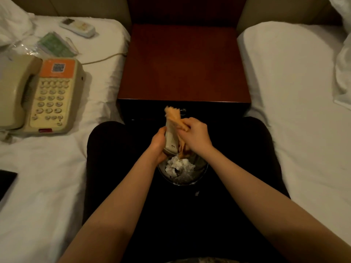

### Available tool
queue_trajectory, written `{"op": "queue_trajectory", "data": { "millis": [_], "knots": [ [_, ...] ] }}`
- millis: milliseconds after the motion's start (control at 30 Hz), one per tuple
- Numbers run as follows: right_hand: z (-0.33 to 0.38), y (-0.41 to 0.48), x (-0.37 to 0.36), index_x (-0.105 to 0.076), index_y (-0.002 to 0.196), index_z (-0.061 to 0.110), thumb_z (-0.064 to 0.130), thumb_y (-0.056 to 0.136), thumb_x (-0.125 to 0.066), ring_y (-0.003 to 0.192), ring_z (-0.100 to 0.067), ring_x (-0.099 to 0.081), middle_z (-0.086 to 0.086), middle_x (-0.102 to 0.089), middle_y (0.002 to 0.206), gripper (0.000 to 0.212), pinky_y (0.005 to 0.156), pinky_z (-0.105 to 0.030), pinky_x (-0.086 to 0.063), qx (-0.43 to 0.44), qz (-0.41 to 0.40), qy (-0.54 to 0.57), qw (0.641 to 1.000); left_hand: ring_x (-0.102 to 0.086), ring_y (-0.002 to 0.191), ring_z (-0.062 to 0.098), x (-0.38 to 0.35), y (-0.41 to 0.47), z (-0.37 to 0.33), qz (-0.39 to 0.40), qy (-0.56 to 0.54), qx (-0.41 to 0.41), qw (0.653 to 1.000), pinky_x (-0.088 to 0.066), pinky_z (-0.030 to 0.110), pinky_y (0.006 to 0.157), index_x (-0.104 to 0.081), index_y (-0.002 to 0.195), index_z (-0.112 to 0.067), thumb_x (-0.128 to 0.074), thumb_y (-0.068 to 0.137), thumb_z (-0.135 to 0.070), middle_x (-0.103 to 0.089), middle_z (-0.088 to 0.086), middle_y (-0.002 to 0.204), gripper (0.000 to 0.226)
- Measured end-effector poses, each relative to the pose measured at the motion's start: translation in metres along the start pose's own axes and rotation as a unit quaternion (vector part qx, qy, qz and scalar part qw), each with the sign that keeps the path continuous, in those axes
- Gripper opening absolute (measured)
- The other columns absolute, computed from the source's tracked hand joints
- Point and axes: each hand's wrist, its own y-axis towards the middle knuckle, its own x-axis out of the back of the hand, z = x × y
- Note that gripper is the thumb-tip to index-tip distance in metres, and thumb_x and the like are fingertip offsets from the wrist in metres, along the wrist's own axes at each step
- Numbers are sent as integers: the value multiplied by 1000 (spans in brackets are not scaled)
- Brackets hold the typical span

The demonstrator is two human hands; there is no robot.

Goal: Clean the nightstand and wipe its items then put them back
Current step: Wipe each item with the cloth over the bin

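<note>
The dark red wooden nightstand (183,61) stands between two white beds, its top bare. In front of it, over a small bin, my left hand (158,144) grips a slim white remote-like item (171,138) upright. My right hand (195,134) presses an orange cloth (173,115) against that item; the cloth drapes over its top and hangs down its right side. A beige desk phone (40,95) with an orange label lies on the left bed, its cord running toward the nightstand. A white remote (77,27) and a green booklet (56,44) lie farther back on the same bed.
A round bin (201,174) holding crumpled white tissue sits on the dark floor below my hands. A black flat object (6,182) lies at the left bed's near edge. Clear plastic wrap (20,48) and a pillow are at the far left. The right bed (296,95) holds only bedding.
</note>
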Motion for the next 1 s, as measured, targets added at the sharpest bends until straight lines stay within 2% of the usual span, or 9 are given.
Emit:
{"op": "queue_trajectory", "data": {
  "millis": [100, 267, 367, 500, 600, 667, 767, 900, 1000],
  "knots": [
    [-8, -1, -9, -61, 118, 9, 13, 92, -55, 88, -17, -51, -6, -50, 100, 27, 58, -17, -28, 6, -7, -39, 999, -54, 65, 19, 1, -5, 11, 14, 82, 8, 997, -49, 29, 54, -55, 93, -9, -27, 102, -33, -56, 10, 78, 38],
    [-32, 15, 13, -55, 75, 11, 16, 94, -49, 60, -15, -49, -2, -50, 69, 21, 39, -14, -29, -253, -121, 77, 957, -55, 56, 19, -5, -13, 12, 48, 164, 54, 984, -47, 23, 42, -50, 108, -10, -26, 101, -40, -54, 11, 74, 39],
    [-18, 11, 14, -59, 85, 12, 17, 93, -51, 71, -14, -50, -3, -53, 84, 12, 58, -20, -33, -152, -154, 109, 970, -56, 52, 18, -5, -8, 13, 20, 120, 31, 992, -48, 24, 46, -55, 99, -11, -26, 101, -37, -56, 12, 73, 39],
    [-19, 3, -11, -60, 117, 10, 17, 93, -53, 93, -22, -55, -9, -54, 105, 27, 68, -23, -33, -34, 4, -33, 999, -54, 66, 22, -1, -1, 24, -3, 158, -7, 987, -48, 34, 64, -57, 91, -10, -28, 102, -31, -56, 14, 80, 38],
    [-29, 8, -4, -63, 103, 6, 20, 93, -50, 88, -25, -59, -12, -60, 98, 22, 64, -24, -34, -162, -93, 2, 982, -52, 61, 20, -6, -3, 21, -17, 155, -4, 988, -44, 29, 54, -56, 89, -13, -29, 101, -36, -55, 9, 74, 37],
    [-19, 4, 0, -63, 97, 5, 19, 91, -53, 79, -19, -53, -5, -55, 90, 18, 63, -22, -30, -116, -106, 34, 987, -53, 65, 17, -4, 2, 15, -40, 141, -23, 989, -44, 30, 59, -56, 87, -14, -30, 101, -34, -56, 7, 75, 36],
    [-2, -10, -12, -61, 101, 4, 13, 88, -56, 85, -21, -53, -5, -51, 91, 17, 60, -19, -24, 6, 0, 20, 1000, -58, 77, 21, 1, 7, 16, -73, 150, -56, 984, -47, 32, 70, -58, 100, -10, -28, 102, -28, -59, 6, 81, 36],
    [-14, -12, -18, -58, 101, 10, 22, 92, -53, 92, -24, -59, -8, -57, 95, 15, 61, -21, -33, -125, -18, 22, 992, -56, 72, 18, -3, 6, 18, -73, 136, -39, 987, -46, 30, 65, -53, 110, -12, -26, 102, -34, -58, 6, 81, 36],
    [-2, -17, -18, -48, 83, 21, 18, 88, -57, 74, -14, -49, 3, -45, 81, 11, 53, -14, -31, -33, -36, 65, 997, -54, 68, 15, 1, 10, 15, -66, 124, -55, 989, -44, 28, 64, -60, 93, -10, -28, 102, -30, -58, 6, 75, 39]
  ]
}}
